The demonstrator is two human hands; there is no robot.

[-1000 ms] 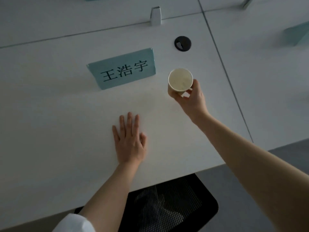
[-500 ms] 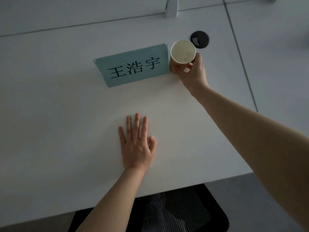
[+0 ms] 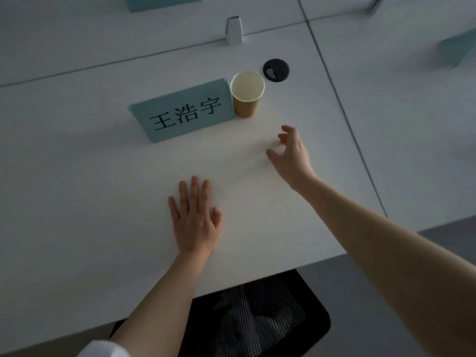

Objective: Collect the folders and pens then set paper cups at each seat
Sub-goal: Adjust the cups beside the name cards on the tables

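Note:
A brown paper cup [image 3: 246, 99] with a white inside stands upright on the white table [image 3: 77, 189], touching the right end of a teal name card [image 3: 185, 112]. My right hand [image 3: 292, 153] hovers open below and to the right of the cup, apart from it, fingers curled loosely and holding nothing. My left hand [image 3: 194, 217] lies flat on the table nearer the front edge, fingers spread. No folders or pens are in view.
A black cable grommet [image 3: 276, 69] sits just right of the cup. A small white divider clip [image 3: 234, 30] stands on the seam behind. More teal cards show at the top edge [image 3: 162, 1] and far right [image 3: 458, 48]. A black mesh chair [image 3: 257, 310] is tucked under the front edge.
My right hand set the cup down beside the name card, let go of it and drew back toward me. The left hand stayed flat on the table.

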